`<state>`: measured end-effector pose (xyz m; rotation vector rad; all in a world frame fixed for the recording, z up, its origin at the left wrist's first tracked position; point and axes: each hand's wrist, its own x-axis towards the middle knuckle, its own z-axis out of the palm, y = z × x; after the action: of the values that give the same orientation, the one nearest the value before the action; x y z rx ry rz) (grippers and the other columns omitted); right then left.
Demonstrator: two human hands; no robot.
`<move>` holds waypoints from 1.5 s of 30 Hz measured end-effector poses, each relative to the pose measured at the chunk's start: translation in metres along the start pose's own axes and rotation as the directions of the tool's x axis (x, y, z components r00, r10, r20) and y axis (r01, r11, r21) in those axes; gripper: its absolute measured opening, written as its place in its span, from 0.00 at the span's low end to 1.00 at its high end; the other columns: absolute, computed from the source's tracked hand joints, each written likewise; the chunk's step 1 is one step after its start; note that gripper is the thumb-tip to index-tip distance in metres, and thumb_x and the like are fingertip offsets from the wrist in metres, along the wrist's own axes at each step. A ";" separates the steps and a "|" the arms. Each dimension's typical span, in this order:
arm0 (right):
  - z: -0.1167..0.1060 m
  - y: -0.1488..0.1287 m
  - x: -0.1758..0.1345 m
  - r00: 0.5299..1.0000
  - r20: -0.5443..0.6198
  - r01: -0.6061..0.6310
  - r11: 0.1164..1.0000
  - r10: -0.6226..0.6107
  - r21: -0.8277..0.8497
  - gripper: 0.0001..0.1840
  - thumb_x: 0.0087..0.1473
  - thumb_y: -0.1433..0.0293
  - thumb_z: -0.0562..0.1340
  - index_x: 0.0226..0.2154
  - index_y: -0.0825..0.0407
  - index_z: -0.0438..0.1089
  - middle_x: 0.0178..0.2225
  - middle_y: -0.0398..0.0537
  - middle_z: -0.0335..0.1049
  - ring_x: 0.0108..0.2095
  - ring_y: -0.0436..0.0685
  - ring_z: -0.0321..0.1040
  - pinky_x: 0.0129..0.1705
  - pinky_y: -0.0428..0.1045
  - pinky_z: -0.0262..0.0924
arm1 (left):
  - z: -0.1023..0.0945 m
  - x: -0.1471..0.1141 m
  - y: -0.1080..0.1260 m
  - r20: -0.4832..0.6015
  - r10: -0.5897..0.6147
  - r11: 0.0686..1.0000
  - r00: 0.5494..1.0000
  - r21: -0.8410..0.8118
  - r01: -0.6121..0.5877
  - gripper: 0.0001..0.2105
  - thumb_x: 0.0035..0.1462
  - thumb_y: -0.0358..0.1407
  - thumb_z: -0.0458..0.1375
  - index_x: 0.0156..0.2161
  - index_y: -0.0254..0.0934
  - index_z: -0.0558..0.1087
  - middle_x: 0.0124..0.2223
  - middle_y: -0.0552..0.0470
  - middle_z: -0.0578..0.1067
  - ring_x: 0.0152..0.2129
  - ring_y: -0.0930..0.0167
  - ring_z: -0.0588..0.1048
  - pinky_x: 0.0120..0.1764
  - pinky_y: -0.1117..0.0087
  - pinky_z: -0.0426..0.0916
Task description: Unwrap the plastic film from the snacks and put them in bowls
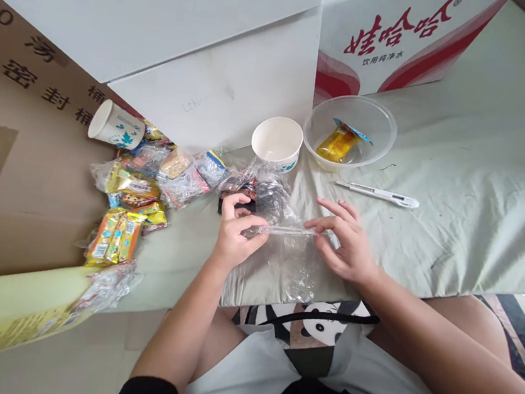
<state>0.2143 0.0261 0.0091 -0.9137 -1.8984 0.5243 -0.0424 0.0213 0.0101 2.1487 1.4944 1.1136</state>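
Between my two hands a clear plastic bag (300,261) is stretched, its upper edge drawn into a taut line. My left hand (238,232) pinches that edge at the left with thumb and index finger. At the right end, my right hand (345,241) pinches it too, its other fingers raised. More crumpled clear film (274,195) lies just beyond, beside a dark reddish-brown packet (243,188) that my left fingers partly cover. Whether packet and film are joined, I cannot tell.
A white paper cup (277,142) and a clear bowl (390,132) holding a yellow packet (337,143) stand behind my hands. A white utility knife (379,194) lies right. Wrapped snacks (138,186) pile up left, with a tipped paper cup (116,125). Cardboard boxes (403,42) border the back.
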 end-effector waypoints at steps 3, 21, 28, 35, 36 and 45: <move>-0.003 -0.003 -0.002 0.994 0.045 -0.107 0.970 0.099 0.219 0.07 0.58 0.75 0.59 0.34 0.46 0.63 0.24 0.39 0.71 0.39 0.59 0.79 0.56 0.61 0.63 | -0.003 0.001 0.005 0.046 -0.012 0.995 0.999 -0.096 0.017 0.04 0.52 0.36 0.67 0.28 0.39 0.79 0.62 0.44 0.62 0.62 0.56 0.64 0.57 0.55 0.70; -0.002 -0.006 0.010 0.618 0.590 -0.782 0.485 0.519 0.392 0.16 0.52 0.56 0.67 0.29 0.52 0.69 0.25 0.43 0.68 0.25 0.50 0.63 0.28 0.48 0.59 | -0.004 0.014 0.023 0.410 -0.579 0.268 0.704 -0.720 0.640 0.27 0.40 0.55 0.73 0.35 0.38 0.71 0.25 0.56 0.78 0.19 0.72 0.77 0.18 0.77 0.68; 0.002 -0.005 0.008 0.576 0.603 -0.818 0.380 0.553 0.432 0.18 0.55 0.53 0.65 0.36 0.49 0.65 0.18 0.38 0.66 0.18 0.49 0.61 0.20 0.46 0.54 | -0.010 0.015 0.026 0.604 -0.566 0.294 0.561 -0.488 0.822 0.23 0.44 0.49 0.73 0.36 0.34 0.73 0.21 0.55 0.77 0.13 0.73 0.74 0.15 0.78 0.63; 0.002 -0.004 0.008 0.671 0.505 -0.714 0.289 0.542 0.638 0.13 0.55 0.58 0.66 0.37 0.48 0.68 0.21 0.37 0.66 0.20 0.48 0.60 0.22 0.45 0.53 | -0.012 0.015 0.023 0.515 -0.474 0.203 0.715 -0.725 0.657 0.18 0.42 0.42 0.74 0.34 0.37 0.74 0.20 0.59 0.73 0.12 0.77 0.70 0.16 0.79 0.64; 0.001 -0.004 0.010 0.666 0.492 -0.709 0.270 0.561 0.651 0.10 0.54 0.61 0.66 0.34 0.49 0.69 0.22 0.39 0.67 0.20 0.48 0.60 0.22 0.45 0.52 | -0.013 0.015 0.022 0.501 -0.461 0.192 0.733 -0.750 0.633 0.17 0.41 0.41 0.74 0.32 0.36 0.74 0.22 0.58 0.74 0.13 0.77 0.71 0.18 0.78 0.65; -0.002 -0.001 0.010 0.685 0.411 -0.712 0.430 0.602 0.556 0.22 0.56 0.50 0.62 0.24 0.49 0.60 0.21 0.39 0.57 0.21 0.49 0.52 0.24 0.47 0.49 | -0.016 0.018 0.022 0.435 -0.407 0.307 0.803 -0.763 0.568 0.16 0.45 0.48 0.67 0.25 0.35 0.78 0.40 0.44 0.74 0.29 0.69 0.73 0.30 0.67 0.69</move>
<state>0.2125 0.0328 0.0164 -1.0918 -1.1795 1.7099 -0.0370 0.0256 0.0419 0.9059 0.9913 1.0634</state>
